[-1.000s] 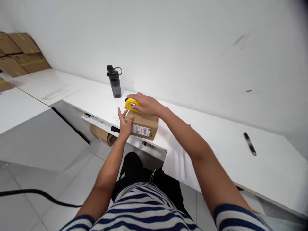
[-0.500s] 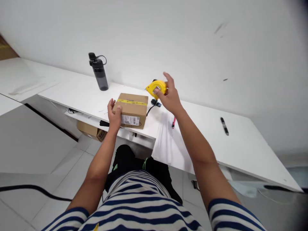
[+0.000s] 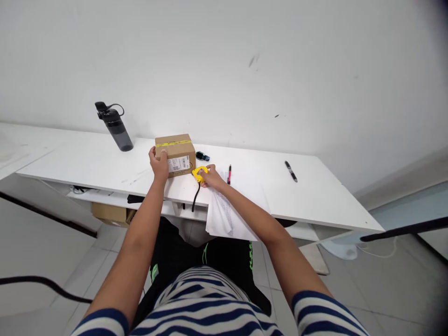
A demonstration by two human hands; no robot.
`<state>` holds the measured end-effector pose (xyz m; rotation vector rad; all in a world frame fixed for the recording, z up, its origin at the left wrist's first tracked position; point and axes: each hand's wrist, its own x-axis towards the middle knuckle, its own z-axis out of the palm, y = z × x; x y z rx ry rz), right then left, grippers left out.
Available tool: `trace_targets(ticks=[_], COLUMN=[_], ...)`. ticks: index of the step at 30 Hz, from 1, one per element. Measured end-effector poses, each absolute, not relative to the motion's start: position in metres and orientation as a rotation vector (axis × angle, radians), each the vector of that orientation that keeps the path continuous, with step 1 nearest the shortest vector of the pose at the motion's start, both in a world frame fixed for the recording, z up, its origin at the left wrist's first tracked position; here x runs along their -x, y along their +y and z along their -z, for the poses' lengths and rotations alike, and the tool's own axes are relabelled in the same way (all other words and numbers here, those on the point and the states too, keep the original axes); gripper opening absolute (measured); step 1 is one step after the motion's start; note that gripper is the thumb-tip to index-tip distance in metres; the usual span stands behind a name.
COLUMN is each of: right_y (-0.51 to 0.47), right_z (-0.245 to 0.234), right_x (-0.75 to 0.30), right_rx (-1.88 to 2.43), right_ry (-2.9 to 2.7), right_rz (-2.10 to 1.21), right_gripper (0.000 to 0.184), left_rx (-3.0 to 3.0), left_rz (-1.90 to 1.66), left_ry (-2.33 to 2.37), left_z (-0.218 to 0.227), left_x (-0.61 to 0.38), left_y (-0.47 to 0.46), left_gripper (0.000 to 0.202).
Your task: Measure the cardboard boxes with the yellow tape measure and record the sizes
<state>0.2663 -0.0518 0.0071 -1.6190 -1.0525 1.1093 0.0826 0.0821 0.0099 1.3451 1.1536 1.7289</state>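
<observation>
Tape measure (image 3: 200,174), yellow and compact, sits in my right hand (image 3: 211,178), my thumb laid across its face and my fingers curled narrow around it. I have it just right of the box (image 3: 175,150), by its near right corner; whether the two touch I cannot tell. A black strap (image 3: 196,198) trails from it toward me, down past the near edge of the white desk (image 3: 280,198).

My left hand (image 3: 160,164) clasps the left end of the box, thumb on the near side, the other fingers spread around the left side and partly hidden. The box is brown cardboard and sits on the desk near its front edge, with yellow tape along the top and a white label (image 3: 178,163) on the side facing me.

Just beyond the box, to its right, lies a small dark bluish object (image 3: 202,156). A red pen (image 3: 229,174) lies right of my right hand, and a white sheet (image 3: 224,217) drapes over the near edge under my forearm. Farther right lies a black pen (image 3: 290,171). On the far left, near the wall (image 3: 210,70), stands a dark bottle (image 3: 117,133) with a loop on its lid.
</observation>
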Motion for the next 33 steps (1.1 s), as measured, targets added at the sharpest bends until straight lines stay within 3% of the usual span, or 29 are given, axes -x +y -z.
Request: trace_targets(ticks=[4,11,17,18,20,23,26,30,33], right_y=[-0.045,-0.046,-0.061,-0.061,-0.058,-0.052,-0.053,-0.065,-0.07], right_z=[-0.006,-0.024,-0.028,-0.024,-0.011,0.011,0.028,0.041,0.045], right_x=[-0.26,-0.257,-0.366,-0.386,-0.416,-0.432,-0.428,-0.418,-0.412], right_rx=[1.854,2.116,2.241,2.279,2.257,2.033,1.892,1.706,1.588], right_ry=[-1.431,-1.892,-1.923,-2.027,-2.264,-2.442,-1.996,-1.306,-1.095], right_rz=[-0.843,-0.529,0.123,0.177,0.188,0.095,-0.01,-0.145,-0.343], right_gripper=[0.038,0.051,0.037,0.043,0.05,0.041,0.026,0.036,0.043], left_rx=[-1.374,-1.392,-1.401,-1.405,-1.412,-1.419,-1.43,-1.407,-1.407], left_rz=[-1.683,-1.646,-1.683,-1.694,-1.722,-1.748,-1.739,-1.75,-1.761], left_ry=[1.145,1.129,1.041,1.04,1.041,1.045,1.046,1.073,1.081], left_z=[-0.01,-0.011,0.003,0.005,0.008,0.007,0.004,0.005,0.01], left_x=[-0.08,-0.069,-0.065,-0.066,-0.068,-0.07,-0.069,-0.068,-0.069], left_y=[0.079,0.105,0.131,0.134,0.136,0.133,0.127,0.127,0.132], left_gripper=[0.055,0.053,0.054,0.054,0.054,0.054,0.054,0.053,0.054])
